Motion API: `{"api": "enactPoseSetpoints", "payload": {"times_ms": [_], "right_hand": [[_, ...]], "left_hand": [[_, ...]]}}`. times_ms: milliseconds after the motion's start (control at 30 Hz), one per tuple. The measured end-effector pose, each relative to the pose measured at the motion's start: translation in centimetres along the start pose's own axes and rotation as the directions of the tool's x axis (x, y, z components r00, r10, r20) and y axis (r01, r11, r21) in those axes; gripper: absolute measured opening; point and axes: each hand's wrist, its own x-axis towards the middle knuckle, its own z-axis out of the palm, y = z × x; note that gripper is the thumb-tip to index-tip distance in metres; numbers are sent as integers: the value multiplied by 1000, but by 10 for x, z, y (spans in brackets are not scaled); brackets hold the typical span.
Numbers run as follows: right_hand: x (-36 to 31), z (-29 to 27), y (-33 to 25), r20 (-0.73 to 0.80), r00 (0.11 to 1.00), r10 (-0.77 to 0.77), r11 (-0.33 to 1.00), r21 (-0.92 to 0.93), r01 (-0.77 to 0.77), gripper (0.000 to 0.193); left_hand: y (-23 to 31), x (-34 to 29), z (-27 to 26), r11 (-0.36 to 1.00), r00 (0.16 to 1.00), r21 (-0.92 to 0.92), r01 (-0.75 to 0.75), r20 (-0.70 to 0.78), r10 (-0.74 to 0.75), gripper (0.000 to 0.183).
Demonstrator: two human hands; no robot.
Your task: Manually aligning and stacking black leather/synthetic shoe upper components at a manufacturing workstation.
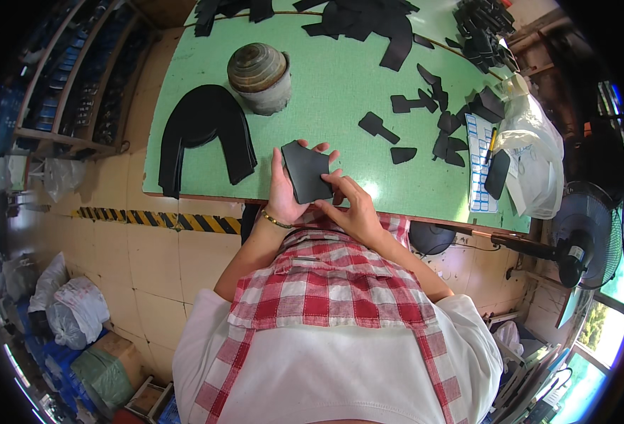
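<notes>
At the near edge of the green table (pixel 305 120), a flat black cut piece (pixel 307 172), leather-like with angled edges, lies across the palm of my left hand (pixel 281 191). The thumb holds it on one side, and fingertips show past its far edge. My right hand (pixel 356 210) pinches the piece's right edge between thumb and fingers. Left of my hands rests a stack of U-shaped black pieces (pixel 209 113). Beyond it stands a grey pot-like block with a rounded top (pixel 258 78). Several small black cut pieces (pixel 380 128) are scattered to the right.
More black pieces (pixel 368 21) are piled at the table's far side. A printed sheet (pixel 480 166) with a yellow pen (pixel 491 143) lies beside a white plastic bag (pixel 534 152) on the right. A fan (pixel 587 237) stands off the right edge. Shelves (pixel 71 78) line the left.
</notes>
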Motion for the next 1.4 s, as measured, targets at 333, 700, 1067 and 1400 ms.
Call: {"api": "enactPoseSetpoints", "payload": {"times_ms": [333, 700, 1067, 1400], "right_hand": [[-1, 0, 1, -9, 1000, 21, 1000, 14, -20, 46], [-2, 1, 4, -8, 1000, 3, 1000, 14, -2, 45], [-2, 2, 11, 8, 997, 74, 962, 264, -74, 39], [5, -1, 24, 153, 895, 420, 625, 666, -407, 12]], "left_hand": [[-2, 0, 3, 1000, 1000, 26, -1, 20, 0, 58], [-4, 2, -4, 993, 998, 102, -51, 36, 47, 51], [-1, 0, 0, 998, 999, 57, 17, 36, -19, 44], [-11, 0, 5, 958, 998, 288, -13, 56, -3, 49]]}}
